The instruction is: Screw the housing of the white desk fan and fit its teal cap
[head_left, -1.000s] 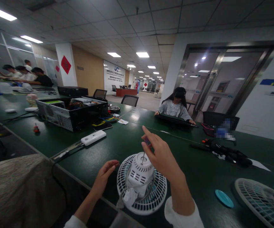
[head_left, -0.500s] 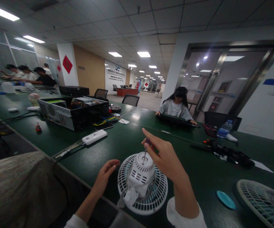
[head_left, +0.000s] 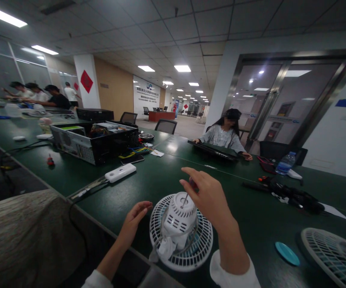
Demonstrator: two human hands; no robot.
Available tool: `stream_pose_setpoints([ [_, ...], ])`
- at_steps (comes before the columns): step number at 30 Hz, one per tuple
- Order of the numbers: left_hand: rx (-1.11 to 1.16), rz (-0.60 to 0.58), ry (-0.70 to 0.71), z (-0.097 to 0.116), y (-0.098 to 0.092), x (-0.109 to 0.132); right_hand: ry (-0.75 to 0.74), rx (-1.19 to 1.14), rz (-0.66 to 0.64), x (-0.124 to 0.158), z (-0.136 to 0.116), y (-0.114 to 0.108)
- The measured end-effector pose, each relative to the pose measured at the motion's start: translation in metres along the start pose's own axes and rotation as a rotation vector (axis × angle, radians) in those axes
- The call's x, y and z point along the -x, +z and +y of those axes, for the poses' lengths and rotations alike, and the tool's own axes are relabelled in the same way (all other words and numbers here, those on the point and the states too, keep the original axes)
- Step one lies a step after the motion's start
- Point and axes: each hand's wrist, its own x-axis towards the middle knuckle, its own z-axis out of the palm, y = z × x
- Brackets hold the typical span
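Note:
A white electric fan (head_left: pixel 181 218) lies face down on the green table, its grille underneath and the slotted motor housing on top. My right hand (head_left: pixel 207 194) is closed round the handle of a screwdriver (head_left: pixel 186 199), mostly hidden by the fingers. The thin shaft slants down to the recess in the top of the housing. Left of the fan, my left hand (head_left: pixel 136 216) is held apart from it, fingers loosely stretched and nothing in them.
An opened computer case (head_left: pixel 93 142) stands at the left, with a white power strip (head_left: pixel 120 173) nearer me. On the right lie a turquoise disc (head_left: pixel 287 253) and another fan grille (head_left: pixel 329 252). Across the table, a person (head_left: pixel 224 132) holds a flat black panel (head_left: pixel 213 151).
My right hand has turned slightly, and the screwdriver now leans more to the right, its handle more covered. The person opposite has shifted the black panel leftward. My left hand stays put.

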Motion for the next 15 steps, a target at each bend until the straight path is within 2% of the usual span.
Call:
stream_pose_setpoints([
  [3, 0.004, 0.002, 0.003, 0.0003, 0.0008, 0.0005, 0.030, 0.024, -0.016, -0.0008, 0.0022, 0.0021],
  [9, 0.024, -0.001, -0.007, 0.0002, 0.0012, 0.0008, -0.041, -0.173, -0.106, 0.0007, 0.0050, -0.0005],
  [12, 0.025, 0.001, -0.004, 0.0009, 0.0014, 0.0010, -0.005, -0.188, -0.095, -0.0010, 0.0011, 0.0005],
  [15, 0.022, 0.008, -0.006, 0.0039, 0.0026, 0.0019, 0.056, -0.095, -0.052, -0.0025, -0.0013, 0.0027],
])
